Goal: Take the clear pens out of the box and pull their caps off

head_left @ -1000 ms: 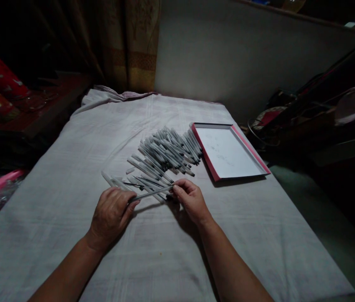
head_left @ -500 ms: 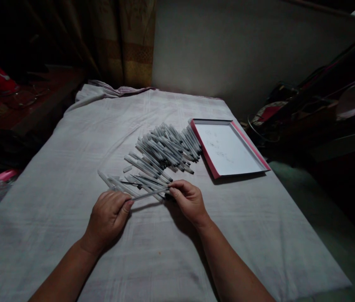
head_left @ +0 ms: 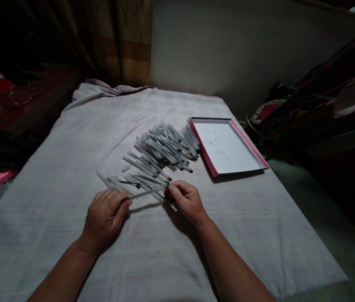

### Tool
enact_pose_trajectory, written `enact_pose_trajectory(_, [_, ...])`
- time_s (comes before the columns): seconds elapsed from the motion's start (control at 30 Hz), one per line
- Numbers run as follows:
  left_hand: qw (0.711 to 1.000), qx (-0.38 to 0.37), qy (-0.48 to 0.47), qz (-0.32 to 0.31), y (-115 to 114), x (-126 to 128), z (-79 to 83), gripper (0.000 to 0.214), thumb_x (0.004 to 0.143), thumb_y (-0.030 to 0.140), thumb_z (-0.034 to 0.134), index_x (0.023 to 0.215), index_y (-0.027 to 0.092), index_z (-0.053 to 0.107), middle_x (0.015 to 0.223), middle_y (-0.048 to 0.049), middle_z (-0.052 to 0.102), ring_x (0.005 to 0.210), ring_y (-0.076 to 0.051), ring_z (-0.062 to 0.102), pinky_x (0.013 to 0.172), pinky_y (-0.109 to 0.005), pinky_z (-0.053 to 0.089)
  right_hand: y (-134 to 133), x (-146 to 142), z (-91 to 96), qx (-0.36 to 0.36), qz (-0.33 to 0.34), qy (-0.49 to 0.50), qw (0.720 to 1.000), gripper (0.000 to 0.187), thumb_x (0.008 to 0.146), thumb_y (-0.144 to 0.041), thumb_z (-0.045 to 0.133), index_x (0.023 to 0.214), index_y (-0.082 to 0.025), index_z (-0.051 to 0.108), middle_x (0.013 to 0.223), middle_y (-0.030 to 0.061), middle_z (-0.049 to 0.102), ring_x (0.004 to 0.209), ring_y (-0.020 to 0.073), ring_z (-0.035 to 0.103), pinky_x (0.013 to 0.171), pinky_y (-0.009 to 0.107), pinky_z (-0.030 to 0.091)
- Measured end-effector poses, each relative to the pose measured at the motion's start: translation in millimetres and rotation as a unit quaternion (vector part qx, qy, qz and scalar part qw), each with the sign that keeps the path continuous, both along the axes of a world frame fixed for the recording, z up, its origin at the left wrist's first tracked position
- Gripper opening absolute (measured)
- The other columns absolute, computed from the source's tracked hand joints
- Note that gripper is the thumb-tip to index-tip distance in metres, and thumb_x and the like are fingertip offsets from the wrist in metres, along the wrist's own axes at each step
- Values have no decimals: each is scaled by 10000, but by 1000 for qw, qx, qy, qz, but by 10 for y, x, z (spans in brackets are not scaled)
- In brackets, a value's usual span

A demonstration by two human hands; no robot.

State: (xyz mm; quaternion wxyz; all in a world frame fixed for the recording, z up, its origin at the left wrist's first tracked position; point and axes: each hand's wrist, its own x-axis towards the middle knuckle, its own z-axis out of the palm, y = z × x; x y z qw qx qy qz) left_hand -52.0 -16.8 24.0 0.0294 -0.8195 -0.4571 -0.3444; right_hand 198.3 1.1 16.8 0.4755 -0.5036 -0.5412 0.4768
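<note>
Pen (head_left: 148,192) | hands (head_left: 103,214) pinching its two ends | shallow box (head_left: 204,150): dark marks (head_left: 214,144) inside, perhaps writing, unreadable

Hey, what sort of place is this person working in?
Probably a room in a home, though the dim light hides much. A brown-and-gold patterned fabric curtain hangs beside a plain grey wall, and a pale checked cloth covers the broad work surface.
</note>
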Motion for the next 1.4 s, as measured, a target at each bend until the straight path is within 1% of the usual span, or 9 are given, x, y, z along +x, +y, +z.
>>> enact_pose_trajectory(0.23, [999, 29, 41, -7, -9, 19, 27, 93, 992, 262, 507, 980, 207, 581, 792, -26, 679, 731, -209, 623, 755, -340, 470, 23, 28, 18, -8, 10, 6, 1000, 285, 858, -407, 634, 697, -177, 683, 635, 15, 657, 594, 136, 575, 586, 243, 466])
enact_pose_trajectory(0.57, [1000, 10, 18, -3, 4, -31, -15, 124, 981, 268, 508, 946, 209, 610, 775, -25, 682, 714, -208, 628, 732, -334, 466, 29, 40, -6, 33, 21, 19, 999, 132, 800, -288, 698, 877, -217, 778, 826, 36, 735, 782, 176, 678, 745, 293, 535])
enact_pose_trajectory(0.7, [1000, 11, 18, -3, 12, -27, 1, 127, 991, 262, 493, 942, 207, 597, 770, -25, 676, 714, -204, 624, 720, -325, 468, 27, 29, -17, -11, 20, 48, 999, 232, 776, -375, 752, 932, -205, 773, 791, 27, 713, 670, 151, 637, 634, 271, 523])
enact_pose_trajectory(0.77, [1000, 14, 21, -4, 12, -25, 7, 128, 992, 262, 492, 942, 206, 595, 764, -24, 671, 708, -203, 618, 716, -325, 469, 25, 24, -17, -35, 14, 53, 998, 254, 797, -433, 738, 868, -190, 758, 713, 16, 691, 598, 134, 598, 582, 258, 499])
enact_pose_trajectory(0.87, [1000, 17, 25, -5, 12, -26, 8, 122, 989, 262, 499, 942, 203, 595, 757, -22, 664, 697, -203, 611, 704, -325, 467, 26, 27, -8, -33, 9, 43, 998, 266, 823, -436, 712, 746, -181, 726, 665, 15, 680, 603, 132, 589, 593, 251, 488])
enact_pose_trajectory(1.0, [1000, 16, 18, -6, 12, -31, -8, 112, 980, 262, 516, 942, 207, 605, 754, -16, 670, 699, -199, 618, 715, -324, 469, 30, 42, -22, -28, 15, 47, 998, 219, 783, -399, 746, 836, -187, 755, 717, 12, 694, 627, 132, 598, 611, 252, 490])
enact_pose_trajectory(1.13, [1000, 5, 9, 2, 8, -44, -37, 140, 978, 290, 514, 936, 216, 625, 763, -17, 684, 709, -203, 632, 726, -330, 469, 30, 32, -55, -37, 12, 55, 998, 286, 774, -407, 757, 968, -197, 762, 761, 8, 695, 615, 122, 588, 591, 243, 490])
enact_pose_trajectory(1.3, [1000, -3, 19, -1, 7, -58, -41, 139, 980, 293, 514, 939, 215, 621, 780, -27, 699, 726, -210, 646, 738, -337, 479, 28, 19, -38, -44, 6, 31, 999, 245, 817, -420, 699, 821, -177, 729, 687, 17, 687, 614, 134, 593, 595, 252, 486])
enact_pose_trajectory(1.4, [1000, 6, 20, -4, 10, -56, -30, 122, 978, 281, 522, 939, 213, 615, 774, -28, 696, 717, -212, 639, 733, -340, 481, 23, 31, -29, -38, 11, 23, 999, 217, 790, -388, 715, 875, -189, 732, 718, 7, 684, 597, 124, 574, 584, 247, 474])
